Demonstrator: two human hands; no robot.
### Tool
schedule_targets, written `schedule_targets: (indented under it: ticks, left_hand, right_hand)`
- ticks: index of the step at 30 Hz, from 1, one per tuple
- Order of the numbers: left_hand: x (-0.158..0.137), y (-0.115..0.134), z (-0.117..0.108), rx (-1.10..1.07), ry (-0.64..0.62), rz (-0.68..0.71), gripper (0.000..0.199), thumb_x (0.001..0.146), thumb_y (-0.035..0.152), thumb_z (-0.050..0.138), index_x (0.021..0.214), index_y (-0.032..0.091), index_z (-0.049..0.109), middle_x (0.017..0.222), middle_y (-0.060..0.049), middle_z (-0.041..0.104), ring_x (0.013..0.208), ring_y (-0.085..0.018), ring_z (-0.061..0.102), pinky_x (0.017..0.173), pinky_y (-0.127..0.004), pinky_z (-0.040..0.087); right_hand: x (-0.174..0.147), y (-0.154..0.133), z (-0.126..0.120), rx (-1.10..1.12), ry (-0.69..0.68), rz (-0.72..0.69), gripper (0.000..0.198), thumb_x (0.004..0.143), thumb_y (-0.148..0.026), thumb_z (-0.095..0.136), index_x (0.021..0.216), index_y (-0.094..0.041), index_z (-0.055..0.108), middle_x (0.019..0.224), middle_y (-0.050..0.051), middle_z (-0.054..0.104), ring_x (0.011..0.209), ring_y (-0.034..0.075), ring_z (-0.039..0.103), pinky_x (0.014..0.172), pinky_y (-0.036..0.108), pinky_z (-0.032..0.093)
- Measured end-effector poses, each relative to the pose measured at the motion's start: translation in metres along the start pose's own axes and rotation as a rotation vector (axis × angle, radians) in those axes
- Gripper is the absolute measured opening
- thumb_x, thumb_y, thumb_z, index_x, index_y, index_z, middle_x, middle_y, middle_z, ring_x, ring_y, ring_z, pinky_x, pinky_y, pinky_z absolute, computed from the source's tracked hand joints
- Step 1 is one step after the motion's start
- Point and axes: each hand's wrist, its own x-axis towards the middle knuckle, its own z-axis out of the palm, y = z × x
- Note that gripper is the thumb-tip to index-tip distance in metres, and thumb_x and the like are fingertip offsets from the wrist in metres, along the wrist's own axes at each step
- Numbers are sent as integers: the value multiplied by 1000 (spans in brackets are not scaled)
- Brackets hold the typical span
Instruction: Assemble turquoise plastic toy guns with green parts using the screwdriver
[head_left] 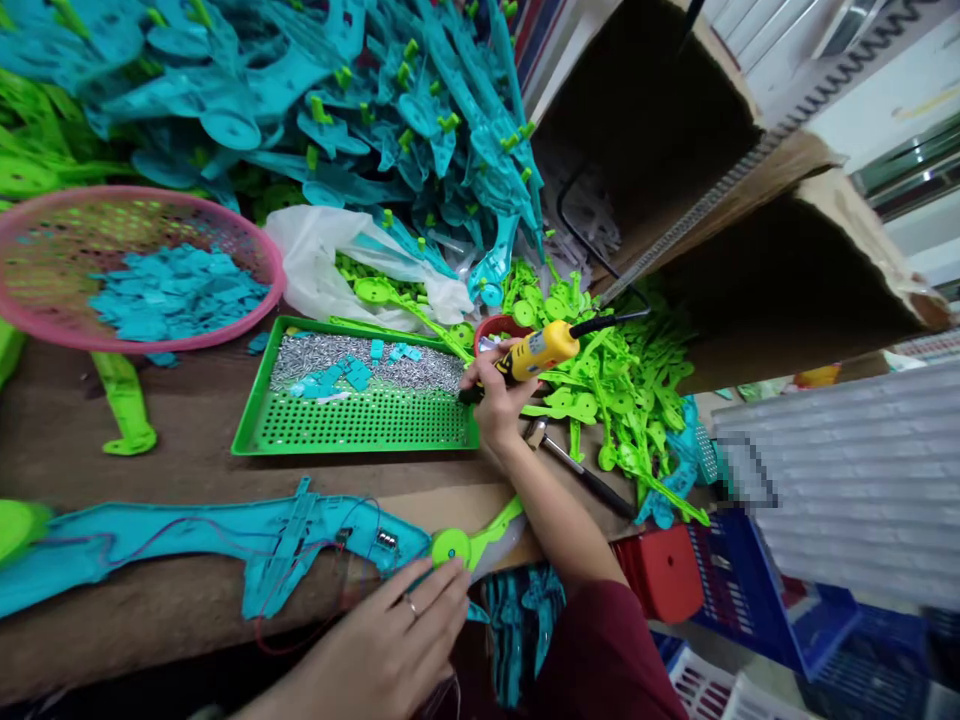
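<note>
Right hand [495, 395] clamped on a yellow electric screwdriver [541, 350], tip dipped at the green tray of screws [352, 425] just left of it. Left hand [397, 640], fingers together, presses the teal toy shell [225, 545] by its green disc [451, 547]. Risk: loose red wires [300, 560] could snag under the palm; the tray could spill if nudged. No legible writing.

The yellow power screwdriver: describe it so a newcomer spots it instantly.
Find the green perforated tray at the middle of the table. At its right end the right hand grips the yellow power screwdriver, the only yellow tool, trailing a black cord over lime-green parts.
</note>
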Motion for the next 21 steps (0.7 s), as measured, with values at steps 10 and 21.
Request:
schedule_targets:
  ticks: [10,21]
  left_hand:
    - [5,10,34,129,-58,-120,46,96,22,45,138,8,57,151,-15,48,140,-30,43,117,-45,32]
    - [-9,17,27,-97,3,-172,56,97,10,26,151,-5,32,151,-22,45,143,-35,39,124,-50,23]
  right_hand:
    - [-2,2,5,-23,5,-4,32,80,-37,66,100,-25,44,60,-11,51,42,9,50,47,25,45]
    - [-40,-98,-90,-241,288,-120,29,78,-30,63,99,-27,44,56,-12,47,40,10,46,40,24,42]
